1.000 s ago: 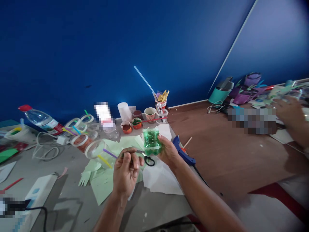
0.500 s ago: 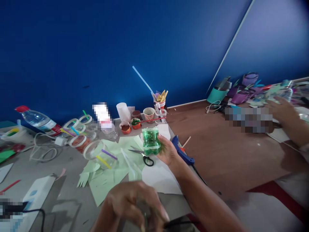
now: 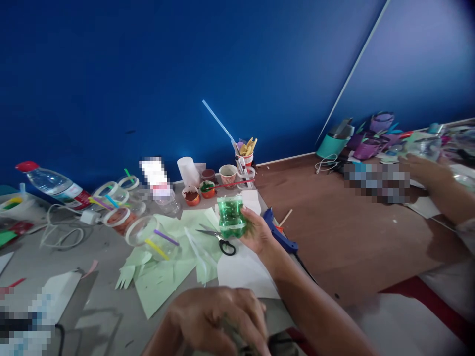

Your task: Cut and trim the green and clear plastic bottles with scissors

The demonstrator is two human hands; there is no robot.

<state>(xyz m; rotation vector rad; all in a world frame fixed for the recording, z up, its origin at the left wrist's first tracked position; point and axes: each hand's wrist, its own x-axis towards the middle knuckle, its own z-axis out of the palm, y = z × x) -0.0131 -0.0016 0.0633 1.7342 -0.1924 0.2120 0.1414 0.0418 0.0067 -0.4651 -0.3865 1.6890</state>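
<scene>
My right hand (image 3: 258, 232) is wrapped round a cut green plastic bottle base (image 3: 230, 216), held upright above the table. Just left of it lie black-handled scissors (image 3: 218, 240) on pale green paper sheets (image 3: 163, 277). My left hand (image 3: 218, 316) is low at the near edge of the view, fingers curled over something dark that I cannot make out. A blue glue gun (image 3: 278, 232) lies right beside my right wrist.
Clear cups with coloured straws (image 3: 148, 237), a water bottle (image 3: 52, 185), small paint pots (image 3: 206, 188) and a cup of tools (image 3: 245, 158) line the table's back. White paper (image 3: 245, 272) lies in front. Another person's hand (image 3: 426, 168) reaches among purple craft pieces (image 3: 371, 143) on the brown floor.
My left hand has dropped from beside the scissors down to the near edge of the view and closed over something dark. The green bottle base has stayed put.
</scene>
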